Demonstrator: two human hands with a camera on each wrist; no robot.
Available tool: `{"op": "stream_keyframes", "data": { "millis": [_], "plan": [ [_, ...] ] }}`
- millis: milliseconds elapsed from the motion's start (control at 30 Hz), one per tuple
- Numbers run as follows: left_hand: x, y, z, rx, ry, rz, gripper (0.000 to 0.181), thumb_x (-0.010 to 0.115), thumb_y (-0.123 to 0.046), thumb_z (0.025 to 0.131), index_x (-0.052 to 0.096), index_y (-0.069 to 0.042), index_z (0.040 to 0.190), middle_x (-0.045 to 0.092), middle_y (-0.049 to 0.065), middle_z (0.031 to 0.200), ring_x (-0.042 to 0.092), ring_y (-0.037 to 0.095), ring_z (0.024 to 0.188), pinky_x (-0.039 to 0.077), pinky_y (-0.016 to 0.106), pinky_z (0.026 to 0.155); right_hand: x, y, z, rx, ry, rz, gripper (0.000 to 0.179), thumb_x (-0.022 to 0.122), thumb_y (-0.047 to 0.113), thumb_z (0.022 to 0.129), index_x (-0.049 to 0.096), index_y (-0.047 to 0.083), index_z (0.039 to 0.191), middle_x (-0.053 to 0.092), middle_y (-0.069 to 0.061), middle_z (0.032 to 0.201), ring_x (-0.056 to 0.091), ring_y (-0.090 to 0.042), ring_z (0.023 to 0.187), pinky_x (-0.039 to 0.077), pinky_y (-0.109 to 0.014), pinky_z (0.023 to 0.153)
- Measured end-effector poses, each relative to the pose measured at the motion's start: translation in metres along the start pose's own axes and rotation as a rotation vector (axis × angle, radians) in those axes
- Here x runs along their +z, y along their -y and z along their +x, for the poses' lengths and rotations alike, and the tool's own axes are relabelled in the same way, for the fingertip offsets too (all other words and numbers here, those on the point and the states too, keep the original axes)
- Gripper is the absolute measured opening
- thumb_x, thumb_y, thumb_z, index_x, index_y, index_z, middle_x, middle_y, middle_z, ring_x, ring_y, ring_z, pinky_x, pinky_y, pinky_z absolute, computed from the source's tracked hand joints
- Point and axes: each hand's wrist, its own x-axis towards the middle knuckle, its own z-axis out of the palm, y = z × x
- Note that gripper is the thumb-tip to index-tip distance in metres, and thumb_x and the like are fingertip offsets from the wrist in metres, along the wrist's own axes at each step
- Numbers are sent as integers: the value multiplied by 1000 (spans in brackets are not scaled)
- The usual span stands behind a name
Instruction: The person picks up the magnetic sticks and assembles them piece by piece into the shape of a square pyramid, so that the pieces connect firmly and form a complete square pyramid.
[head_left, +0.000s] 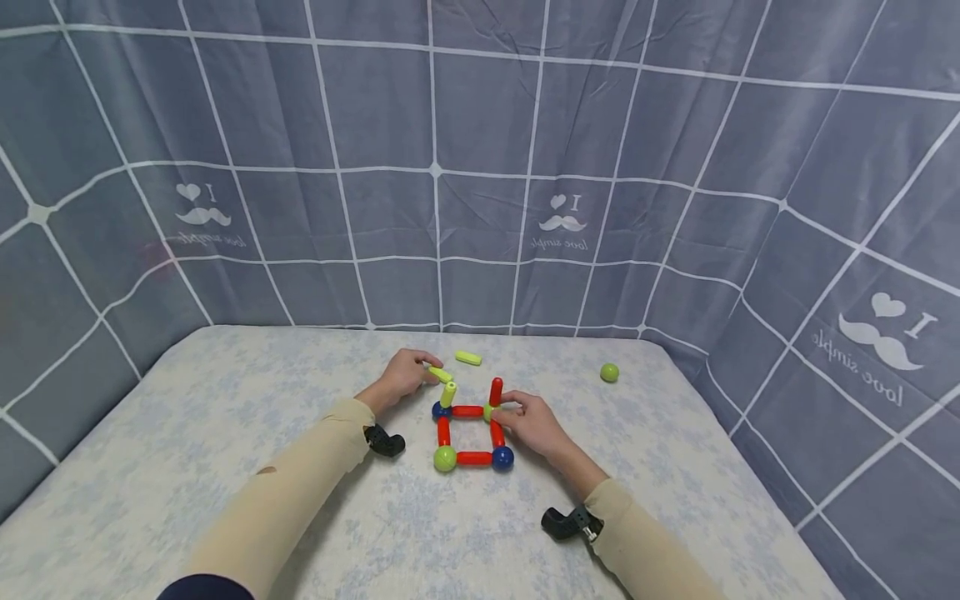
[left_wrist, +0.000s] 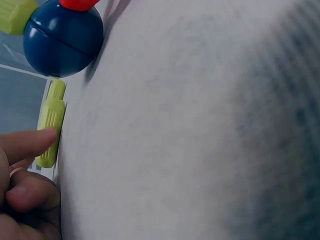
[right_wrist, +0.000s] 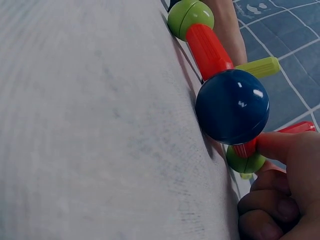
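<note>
The right hand (head_left: pixel 534 425) holds a green ball (head_left: pixel 488 412), but if the left hand (head_left: pixel 403 374), pinching a green stick (head_left: pixel 440 375), bumps the red square (head_left: pixel 474 458), it could break.

Raised rods (head_left: pixel 497 392) obstruct far corners of the frame (head_left: pixel 474 458).

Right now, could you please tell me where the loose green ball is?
In the head view, the loose green ball rests near the far right corner of the table, beyond and right of the right hand.
</note>
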Motion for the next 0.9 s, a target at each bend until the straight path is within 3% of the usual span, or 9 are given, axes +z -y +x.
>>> {"op": "stream_keyframes", "data": {
  "millis": [233, 500, 600, 767, 833, 900],
  "plan": [
    [0, 2, 0, -17, 17, 6, 19, 80, -11, 84, 78, -9, 103, 49, -2, 61, 31, 11, 46, 31, 27, 48, 1, 2, -1, 4, 8, 1, 36, 72, 33, 93, 68, 12, 121, 45, 4, 59, 42, -13, 55, 33, -26, 57],
    [0, 1, -1, 14, 71, 8, 24, 80, -20, 85, 79, -14, 108, 35, -6, 49, 26, 12, 42, 30, 27, 43, -1, 2, -1, 5, -9, -8, 35, 73, 33, 92, 68, 12, 120, 45, 4, 60, 42, -13, 56, 33, -26, 56],
    [0, 0, -1, 22, 65, 13, 21, 80, -18, 85, 80, -13, 106, 36, -4, 51, 27, 13, 44, 29, 28, 44, -1, 3, -1, 10, -7, -8, 35, 72, 33, 92, 68, 12, 120, 44, 4, 60, 41, -13, 56, 33, -27, 56],
    [1, 0, -2, 48, 40, 64, 19, 81, -16, 84, 80, -9, 102, 64, 2, 82, 37, 14, 55, 35, 27, 54, -1, 2, -1, 2, 0, -2, 35, 72, 32, 92, 69, 12, 120, 45, 4, 60, 41, -12, 56, 33, -26, 56],
    [1, 0, -2, 64, 39, 91, 18, 81, -16, 84, 80, -8, 101, 69, 5, 98, 40, 14, 59, 36, 27, 57, -1, 2, -1, -1, 1, 0, 34, 72, 31, 92, 69, 12, 120, 45, 5, 60, 41, -12, 55, 32, -26, 56],
    [1, 1, -2, 68, 44, 106, 17, 81, -16, 84, 81, -8, 99, 70, 8, 98, 40, 14, 58, 35, 27, 57, -1, 1, -1, -3, 1, 1, 34, 72, 31, 92, 69, 12, 119, 44, 5, 59, 40, -12, 55, 32, -26, 55]
  ]
}}
